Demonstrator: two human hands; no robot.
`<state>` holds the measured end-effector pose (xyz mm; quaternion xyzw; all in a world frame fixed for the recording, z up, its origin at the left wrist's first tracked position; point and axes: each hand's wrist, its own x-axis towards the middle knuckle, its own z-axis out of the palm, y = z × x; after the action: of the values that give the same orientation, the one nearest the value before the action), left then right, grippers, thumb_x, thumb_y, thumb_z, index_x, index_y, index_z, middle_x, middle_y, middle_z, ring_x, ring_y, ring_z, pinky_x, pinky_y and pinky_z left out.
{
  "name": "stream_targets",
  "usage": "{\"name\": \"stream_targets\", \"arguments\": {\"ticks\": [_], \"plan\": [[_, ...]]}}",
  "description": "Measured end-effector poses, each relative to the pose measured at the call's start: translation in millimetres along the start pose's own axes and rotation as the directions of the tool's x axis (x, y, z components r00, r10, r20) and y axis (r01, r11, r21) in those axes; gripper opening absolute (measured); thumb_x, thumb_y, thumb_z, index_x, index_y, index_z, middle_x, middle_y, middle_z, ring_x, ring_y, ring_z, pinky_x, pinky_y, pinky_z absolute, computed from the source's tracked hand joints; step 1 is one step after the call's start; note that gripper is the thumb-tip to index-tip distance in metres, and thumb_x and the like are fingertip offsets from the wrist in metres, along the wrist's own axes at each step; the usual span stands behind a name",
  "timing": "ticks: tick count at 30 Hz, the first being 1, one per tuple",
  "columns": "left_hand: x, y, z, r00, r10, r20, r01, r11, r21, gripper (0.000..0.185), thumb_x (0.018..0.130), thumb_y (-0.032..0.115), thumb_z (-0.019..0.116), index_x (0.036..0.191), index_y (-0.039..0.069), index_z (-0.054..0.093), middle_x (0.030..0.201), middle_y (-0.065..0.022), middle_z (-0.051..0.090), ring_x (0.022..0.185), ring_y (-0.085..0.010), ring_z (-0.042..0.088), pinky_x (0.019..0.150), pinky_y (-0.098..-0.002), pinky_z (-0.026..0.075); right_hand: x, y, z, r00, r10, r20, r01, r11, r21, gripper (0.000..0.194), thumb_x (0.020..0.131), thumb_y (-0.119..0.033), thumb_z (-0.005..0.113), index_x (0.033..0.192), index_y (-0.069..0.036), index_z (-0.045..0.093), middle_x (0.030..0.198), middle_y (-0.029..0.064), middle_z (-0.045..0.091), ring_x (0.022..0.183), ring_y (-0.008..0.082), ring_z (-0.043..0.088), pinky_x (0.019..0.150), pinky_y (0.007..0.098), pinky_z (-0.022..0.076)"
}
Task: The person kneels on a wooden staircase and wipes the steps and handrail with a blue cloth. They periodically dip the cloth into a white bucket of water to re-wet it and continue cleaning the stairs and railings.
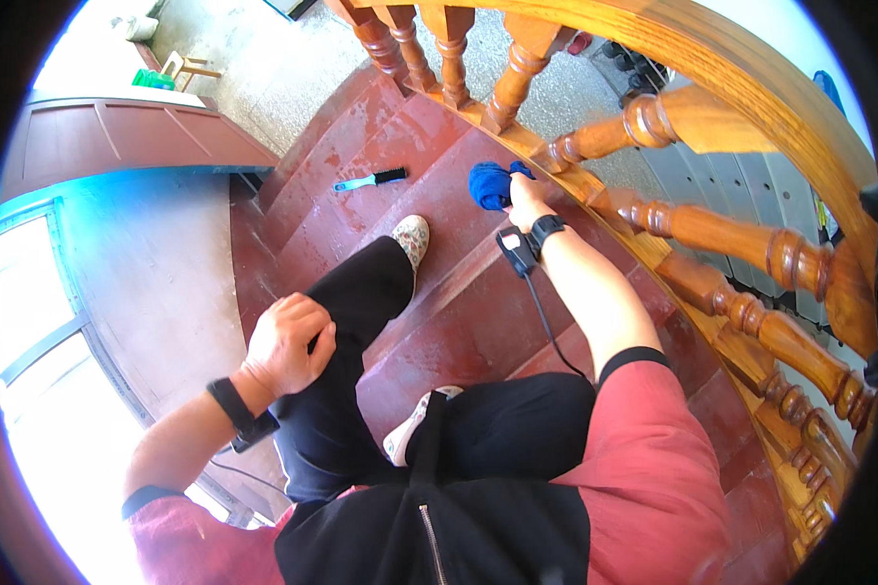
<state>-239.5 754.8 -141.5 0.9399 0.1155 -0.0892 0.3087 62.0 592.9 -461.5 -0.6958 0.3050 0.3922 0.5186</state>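
Note:
Bunched in my right hand (524,196) is a blue cloth (490,186), held low over a red stair tread close to the foot of the wooden balusters. My left hand (293,341) rests by my left knee with its fingers curled and nothing seen in it; whether it touches the trouser leg is hard to tell. A brush with a light blue handle and black bristles (369,180) lies on a lower, wet-looking red step (322,212), left of the cloth.
Turned wooden balusters (746,238) and a curved handrail (732,58) border the stairs on the right. A wall and window stand on the left. Below, a small wooden stool (189,69) and a green container (154,80) are on the speckled floor. My feet are on different steps.

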Motion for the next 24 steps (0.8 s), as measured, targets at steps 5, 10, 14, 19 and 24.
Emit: {"name": "stream_targets", "arguments": {"ticks": [5,10,14,19,24], "plan": [[-2,-9,-4,0.999,-0.031,-0.011,0.031,0.998,-0.047,0.003,0.073,0.001,0.06,0.07,0.001,0.06,0.075,-0.0119,0.061,0.074,-0.0304,0.059,0.07,-0.0384,0.049,64,4,21,0.97,-0.124,0.21,0.158,0.975,-0.155,0.036,0.085,-0.018,0.054,0.12,-0.007,0.054,0.114,0.0134,0.058,0.104,0.0293,0.057,0.084,0.0451,0.0508],[-3,-13,-4,0.999,-0.041,-0.01,0.04,0.997,-0.072,0.003,0.074,0.001,0.059,0.071,0.001,0.06,0.076,-0.0112,0.062,0.075,-0.03,0.059,0.07,-0.0383,0.049,67,1,-4,0.991,0.076,0.112,-0.118,0.891,0.439,0.035,0.086,-0.017,0.054,0.12,-0.006,0.054,0.115,0.014,0.058,0.105,0.029,0.058,0.085,0.0434,0.0504],[-3,-12,-4,0.999,-0.009,-0.033,0.007,0.998,-0.059,0.002,0.074,0.002,0.059,0.072,0.001,0.06,0.077,-0.0117,0.062,0.076,-0.0307,0.058,0.07,-0.0389,0.048,37,-6,-28,0.996,-0.014,0.084,-0.021,0.914,0.405,0.035,0.086,-0.015,0.055,0.119,-0.003,0.055,0.115,0.0149,0.059,0.103,0.0284,0.059,0.084,0.0422,0.0509],[-3,-9,2,0.997,0.028,-0.067,-0.032,0.998,-0.061,0.004,0.076,0.001,0.059,0.072,0.001,0.059,0.076,-0.0126,0.061,0.075,-0.032,0.058,0.071,-0.0395,0.048,-12,-17,-70,0.995,-0.095,-0.005,0.093,0.961,0.261,0.034,0.087,-0.012,0.056,0.118,0.0,0.055,0.116,0.016,0.06,0.101,0.0278,0.061,0.082,0.0407,0.0515],[-6,-8,6,0.994,0.049,-0.1,-0.054,0.998,-0.041,0.006,0.078,0.002,0.058,0.074,-0.001,0.06,0.076,-0.0143,0.06,0.075,-0.0328,0.057,0.071,-0.0396,0.048,-74,-34,-100,0.981,-0.144,-0.131,0.156,0.984,0.087,0.033,0.087,-0.01,0.057,0.117,0.003,0.056,0.116,0.0171,0.061,0.098,0.0271,0.063,0.08,0.0392,0.0521]]}}
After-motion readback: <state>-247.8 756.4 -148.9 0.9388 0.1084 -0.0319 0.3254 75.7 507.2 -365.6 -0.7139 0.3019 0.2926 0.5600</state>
